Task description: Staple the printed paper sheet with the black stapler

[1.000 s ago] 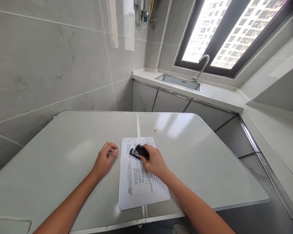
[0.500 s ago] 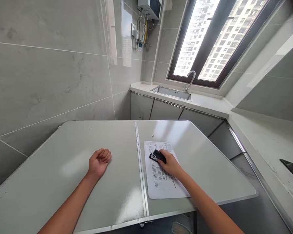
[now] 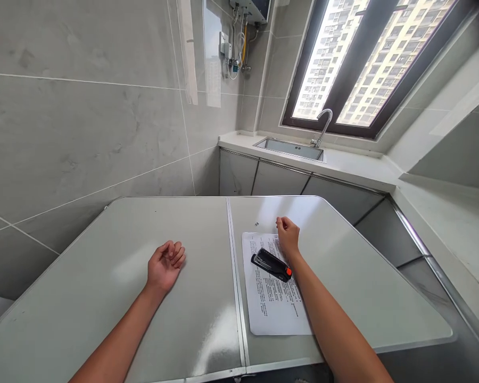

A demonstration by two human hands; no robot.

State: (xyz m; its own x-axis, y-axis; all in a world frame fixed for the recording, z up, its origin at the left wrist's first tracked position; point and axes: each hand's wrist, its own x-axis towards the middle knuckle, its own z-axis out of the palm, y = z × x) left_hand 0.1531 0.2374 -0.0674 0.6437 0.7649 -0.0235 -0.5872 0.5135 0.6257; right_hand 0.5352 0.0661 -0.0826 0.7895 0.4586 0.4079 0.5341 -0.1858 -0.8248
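Left hand (image 3: pixel 166 266) half-curled, nothing in it, over glossy pale-grey folding table (image 3: pixel 83 308). White printed paper (image 3: pixel 277 323); atop it, long black stapler with orange-red end (image 3: pixel 270 265), just released, now unheld. Right hand (image 3: pixel 288 235) beyond, well apart from left, fingers curled; contents hidden.

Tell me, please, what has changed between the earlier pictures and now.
The paper has shifted right, off the seam. The right hand has let go of the stapler, leaving it on the paper, and moved toward the table's far edge. The left hand stays on the left half.
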